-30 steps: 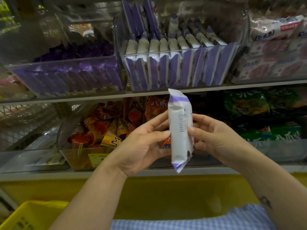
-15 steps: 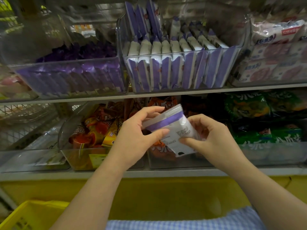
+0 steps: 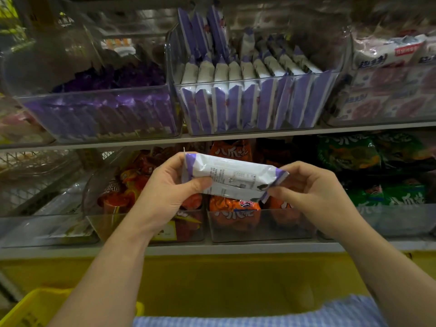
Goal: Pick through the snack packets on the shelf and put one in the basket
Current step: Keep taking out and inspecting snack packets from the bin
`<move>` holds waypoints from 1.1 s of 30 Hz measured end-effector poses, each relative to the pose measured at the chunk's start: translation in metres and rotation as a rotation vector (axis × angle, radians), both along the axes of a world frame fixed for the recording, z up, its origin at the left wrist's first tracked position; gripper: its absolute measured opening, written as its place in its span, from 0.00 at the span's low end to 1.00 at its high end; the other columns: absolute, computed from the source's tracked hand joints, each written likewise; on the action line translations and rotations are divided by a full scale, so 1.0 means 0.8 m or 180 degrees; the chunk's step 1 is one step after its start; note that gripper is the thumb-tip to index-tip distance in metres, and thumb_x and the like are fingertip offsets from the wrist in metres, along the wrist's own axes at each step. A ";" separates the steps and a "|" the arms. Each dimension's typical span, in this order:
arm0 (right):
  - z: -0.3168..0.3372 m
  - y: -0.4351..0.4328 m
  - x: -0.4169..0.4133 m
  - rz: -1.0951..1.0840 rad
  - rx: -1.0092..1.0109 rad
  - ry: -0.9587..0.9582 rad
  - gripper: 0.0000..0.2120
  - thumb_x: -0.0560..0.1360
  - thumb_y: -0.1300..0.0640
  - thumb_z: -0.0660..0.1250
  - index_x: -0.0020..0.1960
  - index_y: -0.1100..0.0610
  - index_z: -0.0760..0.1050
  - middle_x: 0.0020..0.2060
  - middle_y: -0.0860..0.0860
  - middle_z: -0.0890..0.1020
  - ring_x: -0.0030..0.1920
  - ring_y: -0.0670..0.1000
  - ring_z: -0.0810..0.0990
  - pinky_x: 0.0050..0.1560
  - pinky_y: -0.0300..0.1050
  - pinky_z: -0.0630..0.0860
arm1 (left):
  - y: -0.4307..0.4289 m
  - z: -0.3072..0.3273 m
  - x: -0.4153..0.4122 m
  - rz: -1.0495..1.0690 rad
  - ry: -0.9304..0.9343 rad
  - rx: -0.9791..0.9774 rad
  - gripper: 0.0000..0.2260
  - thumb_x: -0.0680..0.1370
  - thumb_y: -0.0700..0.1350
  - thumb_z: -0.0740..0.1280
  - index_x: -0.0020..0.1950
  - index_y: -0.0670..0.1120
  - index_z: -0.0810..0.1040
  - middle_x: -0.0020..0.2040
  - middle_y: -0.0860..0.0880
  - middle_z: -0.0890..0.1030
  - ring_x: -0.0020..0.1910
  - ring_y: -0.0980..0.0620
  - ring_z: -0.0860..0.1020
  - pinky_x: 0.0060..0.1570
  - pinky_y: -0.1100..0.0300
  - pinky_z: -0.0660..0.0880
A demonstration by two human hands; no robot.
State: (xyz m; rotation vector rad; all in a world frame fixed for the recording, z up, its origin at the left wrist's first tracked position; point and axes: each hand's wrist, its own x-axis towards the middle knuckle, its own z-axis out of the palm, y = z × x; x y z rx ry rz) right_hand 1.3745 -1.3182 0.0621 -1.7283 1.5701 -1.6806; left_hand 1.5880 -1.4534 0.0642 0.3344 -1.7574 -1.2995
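A white snack packet with purple ends point(image 3: 230, 175) lies sideways in front of the lower shelf, its printed back facing me. My left hand point(image 3: 165, 187) grips its left end, thumb on the front. My right hand point(image 3: 311, 187) pinches its right sealed end. Above, a clear bin point(image 3: 254, 128) holds several more white-and-purple packets standing upright. The yellow basket point(image 3: 30, 308) shows at the bottom left corner, mostly behind my left forearm.
A clear bin of dark purple packets point(image 3: 101, 114) sits upper left, pink-and-white packets point(image 3: 389, 90) upper right. The lower shelf holds orange packets point(image 3: 233, 211) in the middle and green packets point(image 3: 377, 168) to the right. A yellow shelf front point(image 3: 212, 284) runs below.
The packet has been turned from upright to lying sideways between both hands. My left hand now holds its left end, my right hand its right end.
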 end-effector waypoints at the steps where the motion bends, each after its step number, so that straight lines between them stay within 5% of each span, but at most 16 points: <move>1: 0.000 0.000 0.000 0.0024 -0.0056 -0.0065 0.05 0.64 0.52 0.73 0.40 0.45 0.80 0.39 0.41 0.86 0.42 0.41 0.85 0.40 0.30 0.77 | -0.002 -0.001 0.000 -0.0046 0.0020 0.0096 0.15 0.63 0.51 0.77 0.49 0.59 0.84 0.51 0.53 0.86 0.53 0.57 0.82 0.49 0.66 0.78; 7: 0.001 0.002 0.001 0.0070 -0.0071 -0.0246 0.03 0.66 0.51 0.70 0.34 0.47 0.80 0.35 0.44 0.85 0.38 0.41 0.84 0.37 0.32 0.77 | -0.004 -0.005 -0.002 -0.0025 0.0008 0.0411 0.16 0.63 0.53 0.78 0.50 0.58 0.84 0.54 0.51 0.85 0.55 0.53 0.82 0.50 0.62 0.79; 15: -0.004 -0.003 0.005 0.0402 0.0266 -0.1178 0.06 0.67 0.48 0.67 0.37 0.47 0.83 0.39 0.51 0.87 0.39 0.48 0.85 0.41 0.42 0.83 | 0.011 -0.007 -0.018 0.0313 -0.0188 0.0567 0.16 0.70 0.54 0.69 0.55 0.51 0.80 0.49 0.50 0.86 0.47 0.51 0.85 0.38 0.62 0.80; 24: -0.010 -0.005 0.000 0.0135 0.0728 -0.1374 0.11 0.74 0.49 0.67 0.51 0.54 0.79 0.43 0.53 0.87 0.45 0.54 0.85 0.48 0.51 0.80 | 0.014 -0.008 -0.019 0.0653 -0.0266 0.0281 0.20 0.66 0.62 0.70 0.53 0.55 0.79 0.49 0.54 0.86 0.47 0.53 0.85 0.39 0.63 0.80; 28: -0.002 -0.002 0.000 0.0755 0.1116 -0.1668 0.26 0.65 0.34 0.64 0.57 0.47 0.79 0.52 0.51 0.85 0.52 0.51 0.84 0.44 0.43 0.81 | 0.011 -0.005 -0.015 0.0426 -0.0215 0.0352 0.17 0.68 0.54 0.72 0.56 0.51 0.79 0.49 0.52 0.86 0.49 0.53 0.84 0.41 0.64 0.80; 30: 0.000 0.001 0.001 0.1272 0.1648 -0.1756 0.26 0.71 0.33 0.59 0.60 0.46 0.80 0.57 0.53 0.84 0.57 0.53 0.83 0.50 0.45 0.81 | 0.013 -0.006 -0.016 0.0299 -0.0245 0.0295 0.16 0.69 0.50 0.71 0.56 0.49 0.79 0.49 0.52 0.86 0.48 0.53 0.84 0.41 0.64 0.80; 33: -0.001 0.005 -0.002 0.1864 0.2134 -0.2121 0.24 0.70 0.37 0.64 0.63 0.45 0.79 0.62 0.57 0.80 0.62 0.59 0.79 0.57 0.56 0.78 | 0.016 -0.005 -0.016 0.0112 -0.0255 0.0210 0.15 0.70 0.48 0.71 0.56 0.47 0.79 0.49 0.51 0.86 0.49 0.53 0.84 0.41 0.64 0.80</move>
